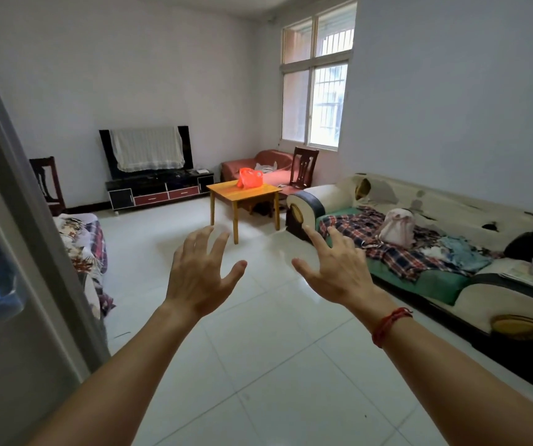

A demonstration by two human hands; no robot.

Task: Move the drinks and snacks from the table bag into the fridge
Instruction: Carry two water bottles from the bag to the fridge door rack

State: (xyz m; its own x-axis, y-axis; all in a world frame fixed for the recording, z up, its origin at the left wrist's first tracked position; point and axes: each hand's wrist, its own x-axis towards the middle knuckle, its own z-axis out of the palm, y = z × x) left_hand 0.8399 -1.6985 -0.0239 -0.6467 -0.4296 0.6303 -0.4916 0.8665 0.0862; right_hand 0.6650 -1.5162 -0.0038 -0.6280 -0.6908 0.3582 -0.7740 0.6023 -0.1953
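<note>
Red plastic bag (251, 178) w/ the drinks & snacks is sitting on the small wooden table (226, 190) across the room, well apart from me. I'm holding my left hand (199, 278) & right hand (339, 268) out front, fingers spread, gripping nothing, prob. free for carrying. Fridge door (17, 220) is hanging open on my left, ready for loading.

Daylight is coming in through the barred window (315, 91) at the far right, leaving the room evenly bright with a cool, slightly bluish cast. The panes are blowing out to near white. The glossy floor tiles (258, 317) are reflecting soft glare. Shadows are staying faint. The wide lens is bending the fridge door (17, 220) and sofa (435, 252) at the edges, where detail is smearing.
</note>
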